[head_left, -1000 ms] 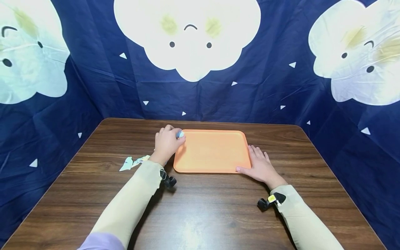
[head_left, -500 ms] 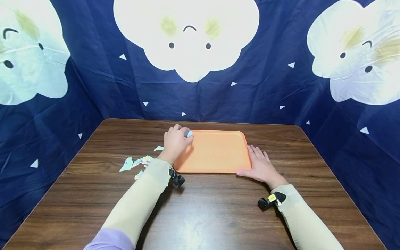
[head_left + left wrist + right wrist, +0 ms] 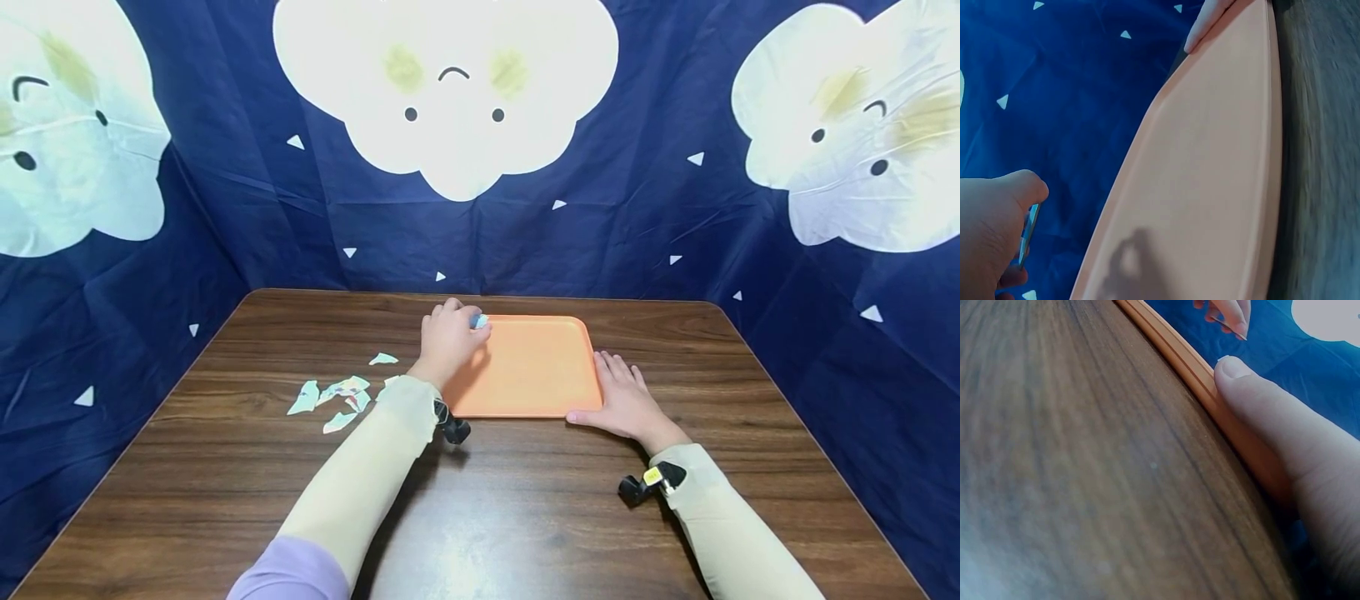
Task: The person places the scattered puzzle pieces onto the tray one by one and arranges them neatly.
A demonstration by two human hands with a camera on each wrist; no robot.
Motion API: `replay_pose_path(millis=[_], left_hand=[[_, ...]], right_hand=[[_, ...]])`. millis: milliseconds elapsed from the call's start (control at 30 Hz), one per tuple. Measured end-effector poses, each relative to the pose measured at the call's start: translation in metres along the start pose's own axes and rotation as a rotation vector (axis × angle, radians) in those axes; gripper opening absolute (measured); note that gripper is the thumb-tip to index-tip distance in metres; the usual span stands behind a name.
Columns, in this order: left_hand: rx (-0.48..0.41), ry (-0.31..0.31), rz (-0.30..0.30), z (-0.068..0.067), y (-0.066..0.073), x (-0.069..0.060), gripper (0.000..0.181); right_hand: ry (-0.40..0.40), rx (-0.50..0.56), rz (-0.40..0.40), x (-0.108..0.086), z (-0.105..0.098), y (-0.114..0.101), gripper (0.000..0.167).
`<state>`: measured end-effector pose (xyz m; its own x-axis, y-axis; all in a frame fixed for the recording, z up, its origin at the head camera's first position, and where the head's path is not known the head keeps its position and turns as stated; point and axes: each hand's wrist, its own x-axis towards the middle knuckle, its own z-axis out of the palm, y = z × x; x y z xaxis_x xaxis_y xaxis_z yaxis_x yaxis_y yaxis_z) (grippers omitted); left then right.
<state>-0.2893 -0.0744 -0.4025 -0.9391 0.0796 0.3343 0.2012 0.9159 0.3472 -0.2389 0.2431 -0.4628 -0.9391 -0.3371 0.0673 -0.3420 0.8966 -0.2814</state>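
My left hand (image 3: 447, 343) is over the left part of an orange tray (image 3: 536, 367), pinching a thin, flat, pale-blue piece (image 3: 480, 320) between thumb and fingers. In the left wrist view the piece (image 3: 1029, 234) appears nearly edge-on, and the hand's shadow falls on the tray. At the tray's right front corner rests my right hand (image 3: 627, 398), fingers straight along the side and thumb on the front rim. The right wrist view has its thumb (image 3: 1238, 372) against the orange edge.
Several flat, irregular pale pieces (image 3: 347, 387) with coloured prints lie on the wooden table (image 3: 525, 500) left of the tray, partly near my left sleeve. Another piece (image 3: 383, 358) lies farther back. A dark blue cloth (image 3: 480, 233) with clouds hangs behind the table.
My left hand has moved right, from the tray's left edge to over its surface, still holding the pale-blue piece. More loose pieces are uncovered. My right hand stays put.
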Motion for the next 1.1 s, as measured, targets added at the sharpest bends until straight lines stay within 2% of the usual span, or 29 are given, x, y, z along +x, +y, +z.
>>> replay_pose_path(millis=[233,800,967,1100], left_hand=[[0.008,-0.007,0.030,0.010,0.012,0.005,0.038],[-0.003,-0.033,0.007,0.029,0.029,0.009,0.036],[-0.009,-0.038,0.042,0.033,0.034,0.009,0.039],[-0.020,-0.011,0.090,0.037,0.035,0.010,0.040]], right_hand=[[0.001,-0.007,0.001,0.000,0.001,0.000,0.130],[0.007,0.006,-0.003,0.001,0.002,0.000,0.129],[0.011,0.007,0.003,0.000,0.000,0.000,0.129],[0.007,0.011,0.000,0.000,0.001,0.001,0.129]])
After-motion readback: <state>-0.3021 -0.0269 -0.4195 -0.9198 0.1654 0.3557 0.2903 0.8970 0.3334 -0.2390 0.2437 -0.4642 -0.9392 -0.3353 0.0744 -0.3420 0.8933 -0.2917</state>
